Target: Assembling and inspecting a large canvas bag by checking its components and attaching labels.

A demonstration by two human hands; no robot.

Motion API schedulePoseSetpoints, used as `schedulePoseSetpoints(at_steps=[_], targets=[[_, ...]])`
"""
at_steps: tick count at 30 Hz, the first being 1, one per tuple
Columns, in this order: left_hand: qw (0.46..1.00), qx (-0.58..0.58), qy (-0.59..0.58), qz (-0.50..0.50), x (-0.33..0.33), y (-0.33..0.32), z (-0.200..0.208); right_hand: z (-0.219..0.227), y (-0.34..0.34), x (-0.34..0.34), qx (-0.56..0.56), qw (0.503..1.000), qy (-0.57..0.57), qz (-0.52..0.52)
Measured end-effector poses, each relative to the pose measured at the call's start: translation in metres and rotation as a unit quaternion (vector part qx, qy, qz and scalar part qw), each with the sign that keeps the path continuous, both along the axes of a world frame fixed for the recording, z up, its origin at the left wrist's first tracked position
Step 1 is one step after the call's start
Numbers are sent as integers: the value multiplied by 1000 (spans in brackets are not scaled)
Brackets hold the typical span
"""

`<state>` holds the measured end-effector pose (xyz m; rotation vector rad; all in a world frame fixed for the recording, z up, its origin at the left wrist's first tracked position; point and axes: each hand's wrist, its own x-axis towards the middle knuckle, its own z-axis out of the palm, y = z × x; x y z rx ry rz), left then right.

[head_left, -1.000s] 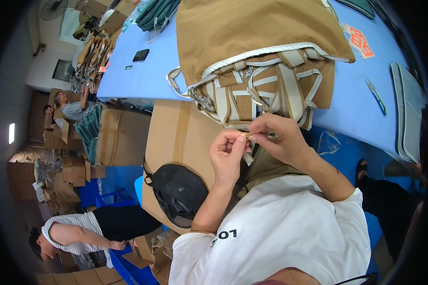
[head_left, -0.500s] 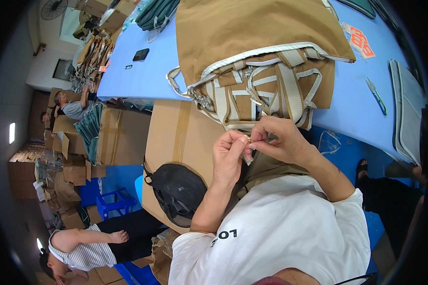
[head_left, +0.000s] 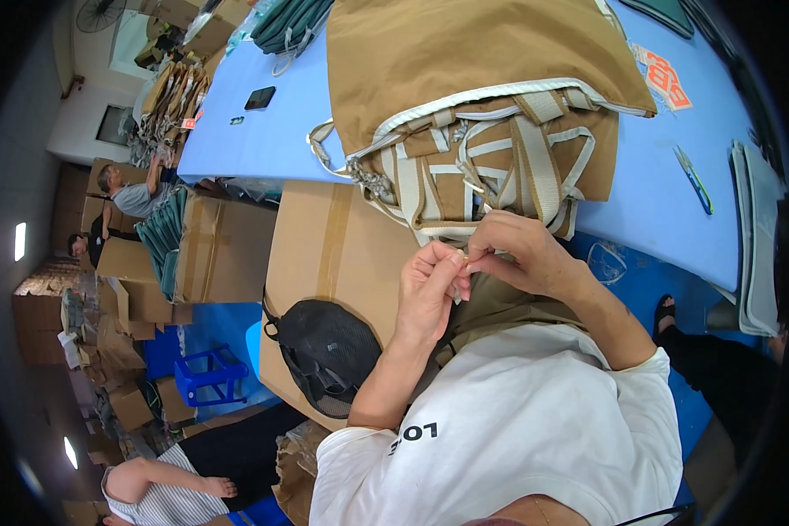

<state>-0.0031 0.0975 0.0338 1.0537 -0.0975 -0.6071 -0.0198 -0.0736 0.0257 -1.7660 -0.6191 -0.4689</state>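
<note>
My left hand [head_left: 430,294] and my right hand [head_left: 522,252] meet fingertip to fingertip just off the table's edge. Both are closed in a pinch on something small, partly yellowish, too small to name. A pale bit shows below the left fingers. Right beyond my hands lies a brown bag [head_left: 491,53] with white-edged openings, light webbing straps [head_left: 535,158] and a bunch of grey cord [head_left: 374,180] at its left. The bag rests on the blue-covered table [head_left: 263,140] and its near edge hangs toward me.
A black mesh bag [head_left: 329,355] lies on a cardboard box [head_left: 302,254] at my left. On the table are a phone [head_left: 259,98], snips [head_left: 694,181], orange-and-white tags [head_left: 662,79] and folded green bags [head_left: 289,31]. A blue stool [head_left: 210,375] and co-workers stand farther left.
My hands stay pinched together and have shifted slightly right. The person in stripes at lower left has moved lower in the picture. At the right edge, the grey bag has shifted.
</note>
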Motion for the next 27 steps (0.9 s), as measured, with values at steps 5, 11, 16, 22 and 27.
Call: schedulePoseSetpoints(at_steps=[5, 11, 16, 22, 27], targets=[[995, 27, -73, 69, -1, -4, 0, 3, 10, -7, 80, 992, 100, -18], [995, -5, -79, 59, 0, -1, 4, 10, 14, -10, 7, 995, -22, -94], [973, 64, -193, 107, -7, -6, 10, 13, 17, -15, 74, 989, 56, -116], [944, 126, -282, 119, -8, -2, 10, 13, 14, -19, 79, 978, 184, -63], [943, 169, -270, 95, -4, 5, 9, 14, 17, -20, 96, 971, 215, -48]])
